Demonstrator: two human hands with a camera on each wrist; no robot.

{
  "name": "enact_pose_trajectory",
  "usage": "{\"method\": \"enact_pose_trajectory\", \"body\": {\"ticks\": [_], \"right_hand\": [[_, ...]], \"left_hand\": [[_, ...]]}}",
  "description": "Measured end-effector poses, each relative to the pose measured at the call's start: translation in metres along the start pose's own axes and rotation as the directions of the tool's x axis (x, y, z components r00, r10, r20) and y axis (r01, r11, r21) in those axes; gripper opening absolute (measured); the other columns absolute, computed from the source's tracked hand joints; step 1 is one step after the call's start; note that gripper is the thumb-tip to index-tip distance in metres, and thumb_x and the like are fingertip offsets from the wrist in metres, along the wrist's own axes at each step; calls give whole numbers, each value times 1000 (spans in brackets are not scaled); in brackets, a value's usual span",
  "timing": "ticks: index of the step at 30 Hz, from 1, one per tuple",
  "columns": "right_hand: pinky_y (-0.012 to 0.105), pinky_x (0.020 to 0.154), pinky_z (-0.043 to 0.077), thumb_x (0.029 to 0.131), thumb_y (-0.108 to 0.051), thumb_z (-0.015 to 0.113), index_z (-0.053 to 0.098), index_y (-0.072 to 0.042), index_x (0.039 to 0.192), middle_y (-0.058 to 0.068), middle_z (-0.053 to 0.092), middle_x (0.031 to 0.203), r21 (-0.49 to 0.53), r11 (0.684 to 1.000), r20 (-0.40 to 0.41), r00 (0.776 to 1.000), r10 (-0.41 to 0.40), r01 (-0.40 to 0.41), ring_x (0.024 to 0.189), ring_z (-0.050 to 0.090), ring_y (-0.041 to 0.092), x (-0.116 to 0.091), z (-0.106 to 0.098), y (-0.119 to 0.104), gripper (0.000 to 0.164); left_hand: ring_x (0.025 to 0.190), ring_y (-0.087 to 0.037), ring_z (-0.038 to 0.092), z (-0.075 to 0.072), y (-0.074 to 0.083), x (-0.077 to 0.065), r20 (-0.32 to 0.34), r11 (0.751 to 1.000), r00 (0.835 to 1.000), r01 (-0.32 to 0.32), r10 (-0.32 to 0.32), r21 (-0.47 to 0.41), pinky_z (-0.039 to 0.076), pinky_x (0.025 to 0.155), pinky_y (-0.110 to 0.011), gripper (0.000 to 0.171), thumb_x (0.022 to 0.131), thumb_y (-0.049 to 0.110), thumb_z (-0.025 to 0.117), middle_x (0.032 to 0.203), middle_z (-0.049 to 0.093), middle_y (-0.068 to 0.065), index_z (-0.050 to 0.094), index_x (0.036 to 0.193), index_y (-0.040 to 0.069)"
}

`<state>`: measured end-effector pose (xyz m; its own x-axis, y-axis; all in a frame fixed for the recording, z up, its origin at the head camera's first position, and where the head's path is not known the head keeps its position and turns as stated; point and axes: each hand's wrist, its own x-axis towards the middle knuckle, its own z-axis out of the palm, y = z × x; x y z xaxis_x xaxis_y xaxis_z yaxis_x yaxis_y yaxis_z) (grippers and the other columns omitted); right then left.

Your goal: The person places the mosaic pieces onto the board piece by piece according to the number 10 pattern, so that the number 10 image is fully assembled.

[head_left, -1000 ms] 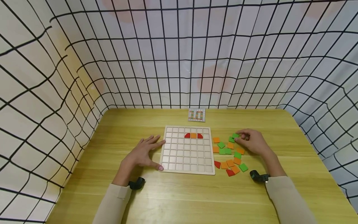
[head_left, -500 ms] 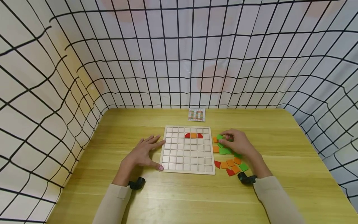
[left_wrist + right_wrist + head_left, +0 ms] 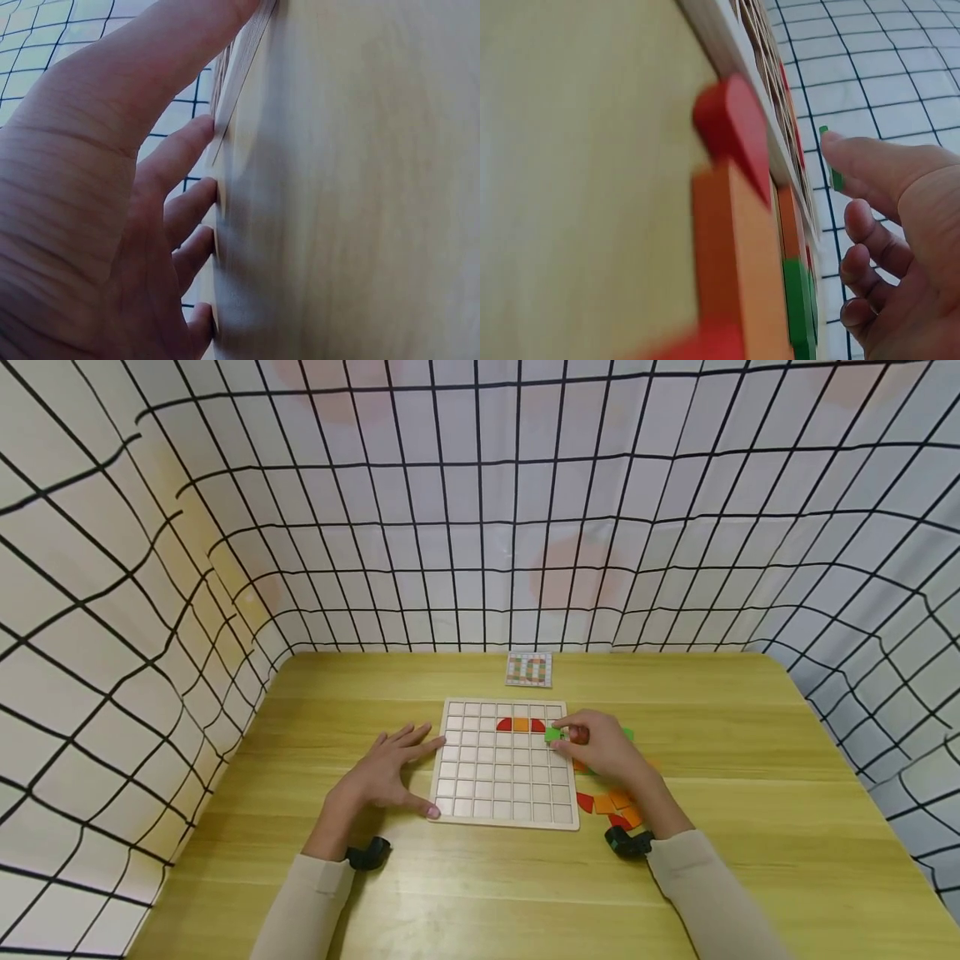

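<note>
A pale wooden grid board (image 3: pixel 487 770) lies on the table. In its upper rows sit an orange square tile (image 3: pixel 521 725) and, on either side of it, a red quarter-round tile (image 3: pixel 505 725) and another (image 3: pixel 537 725). My left hand (image 3: pixel 378 774) rests with spread fingers at the board's left side, thumb at the lower left corner and index fingertip at the edge. Over the right columns, my right hand (image 3: pixel 606 747) pinches a green square tile (image 3: pixel 553 734) between thumb and forefinger. In the right wrist view that green tile (image 3: pixel 836 178) stands off above the board's edge.
Loose orange tiles (image 3: pixel 603 804), a red tile (image 3: pixel 585 802) and green ones lie right of the board, partly hidden under my right hand and forearm. A small printed pattern card (image 3: pixel 528 669) lies behind the board. Grid-patterned cloth (image 3: pixel 480 527) walls the table in.
My right hand has carried the green tile leftward from the loose pile to above the board's right columns. The left hand has stayed in place.
</note>
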<state>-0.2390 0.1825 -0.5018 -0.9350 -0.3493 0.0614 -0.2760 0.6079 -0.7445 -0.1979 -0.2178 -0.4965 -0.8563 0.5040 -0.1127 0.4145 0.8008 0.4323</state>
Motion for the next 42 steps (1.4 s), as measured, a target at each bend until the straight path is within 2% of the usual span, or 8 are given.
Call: {"method": "enact_pose_trajectory", "body": {"ticks": [9,18,27,35,42], "right_hand": [[27,63,41,93,-26,79,76,-13,119,1,58,84,0,1000,19,1000,-7,7,72,48,18,5,14,0,29],[28,62,39,93,-28,78,77,-14,121,1,58,84,-30,1000,23,1000,-8,8,71,48,18,9,19,-2,31],[29,65,39,93,-29,78,77,-17,121,0,59,84,-37,999,13,1000,-4,4,74,49,18,10,21,-4,30],[27,61,38,93,-26,78,76,-15,118,3,56,84,56,998,7,1000,14,-14,73,47,20,7,13,-1,27],[30,71,41,94,-27,78,75,-14,121,2,59,88,-25,998,-41,998,48,-49,81,50,20,-3,-4,14,30]], "left_hand": [[161,-37,13,1,-1,1,0,1000,1000,-4,4,9,7,126,-69,119,62,77,84,173,19,-4,34,162,35],[161,-34,10,1,-1,1,8,1000,1000,11,-11,-1,4,127,-66,120,62,78,83,174,16,-2,32,162,37],[160,-38,14,0,-1,0,-12,1000,1000,-4,4,-2,7,126,-69,118,63,76,84,173,20,-5,36,161,34],[160,-37,13,-1,0,0,-3,1000,1000,4,-4,-11,7,126,-68,117,62,76,85,173,20,-5,37,161,34],[161,-36,13,-1,1,0,-3,1000,1000,11,-11,-14,6,127,-67,117,62,76,85,173,20,-4,37,161,35]]}}
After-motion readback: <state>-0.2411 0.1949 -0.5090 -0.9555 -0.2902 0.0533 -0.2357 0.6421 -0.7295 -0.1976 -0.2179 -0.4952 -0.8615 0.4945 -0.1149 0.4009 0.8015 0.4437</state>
